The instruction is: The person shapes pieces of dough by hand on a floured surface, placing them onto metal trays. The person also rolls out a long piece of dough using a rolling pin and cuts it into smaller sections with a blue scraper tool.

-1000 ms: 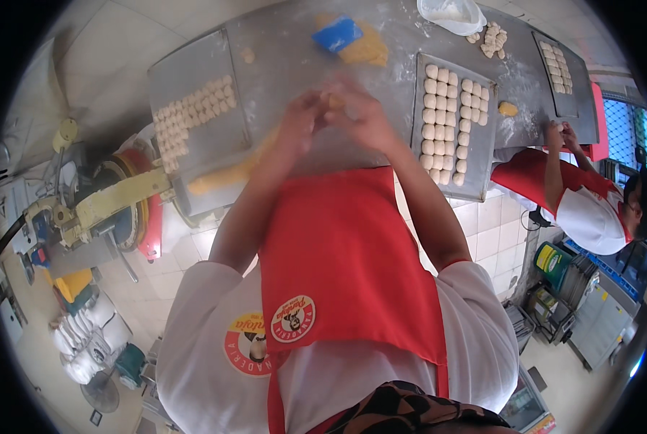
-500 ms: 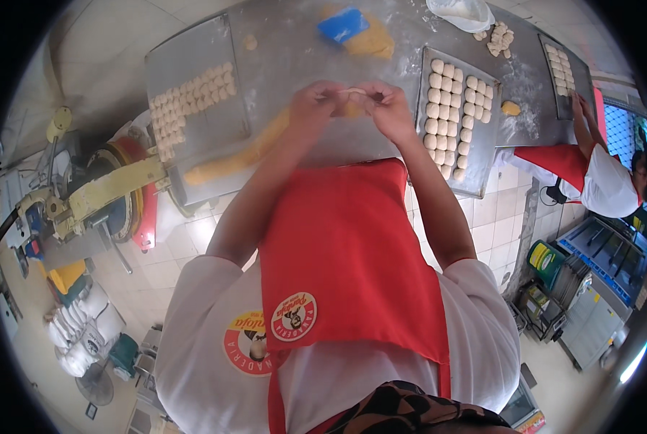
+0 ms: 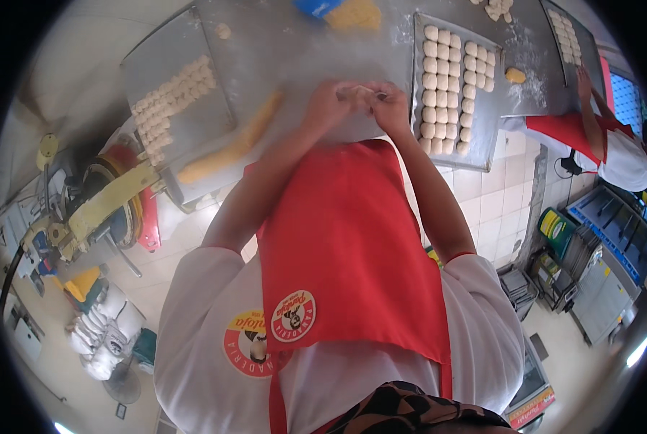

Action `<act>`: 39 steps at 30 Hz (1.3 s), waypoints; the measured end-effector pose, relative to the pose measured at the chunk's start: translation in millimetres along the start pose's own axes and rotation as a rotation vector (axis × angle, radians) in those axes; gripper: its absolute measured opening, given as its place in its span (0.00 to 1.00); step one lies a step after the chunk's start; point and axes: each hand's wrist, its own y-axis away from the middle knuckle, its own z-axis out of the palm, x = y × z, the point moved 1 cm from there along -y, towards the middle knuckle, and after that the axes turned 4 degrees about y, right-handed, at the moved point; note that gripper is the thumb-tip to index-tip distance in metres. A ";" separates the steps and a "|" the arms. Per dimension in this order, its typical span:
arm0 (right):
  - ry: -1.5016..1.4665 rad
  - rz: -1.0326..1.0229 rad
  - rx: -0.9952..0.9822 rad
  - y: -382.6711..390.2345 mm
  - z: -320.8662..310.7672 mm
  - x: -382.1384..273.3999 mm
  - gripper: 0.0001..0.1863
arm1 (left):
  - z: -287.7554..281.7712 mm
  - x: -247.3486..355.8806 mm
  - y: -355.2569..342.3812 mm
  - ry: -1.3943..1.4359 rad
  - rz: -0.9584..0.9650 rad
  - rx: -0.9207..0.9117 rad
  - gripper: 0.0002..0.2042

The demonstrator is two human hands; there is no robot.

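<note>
My left hand (image 3: 329, 105) and my right hand (image 3: 389, 110) meet over the metal worktable (image 3: 294, 61), in front of my red apron. Their fingers pinch a small pale piece of dough (image 3: 357, 90) from both sides. It is partly hidden by the fingers and a little blurred. Left of my left hand, a long yellow roll of filling or dough (image 3: 231, 148) lies slantwise, partly behind my left forearm. Just right of my right hand stands a tray (image 3: 472, 157) with rows of round dough balls (image 3: 440, 92).
At left is another tray (image 3: 175, 45) of small dough pieces (image 3: 173, 99), beside a machine (image 3: 114, 195). A yellow slab (image 3: 356, 14) with a blue item (image 3: 316, 6) lies at the back. A yellow lump (image 3: 515, 75) sits right; beyond, a co-worker's hand (image 3: 583, 78) touches a far tray (image 3: 555, 43).
The whole view has shifted, so the table things sit higher. My hands still pinch the pale dough between them. A yellow patch beneath them earlier no longer shows.
</note>
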 end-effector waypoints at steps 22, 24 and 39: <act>0.557 -0.603 -0.053 -26.1 -28.8 63.6 0.08 | 49.4 -41.3 -30.6 -0.343 -0.046 -0.102 0.14; 0.603 -0.584 -0.056 -28.6 -28.4 61.6 0.08 | 48.8 -41.5 -31.5 -0.407 0.032 -0.086 0.14; 0.578 -0.230 -0.025 -46.8 -14.7 18.7 0.16 | 47.6 -64.6 -20.6 -0.383 0.279 0.084 0.06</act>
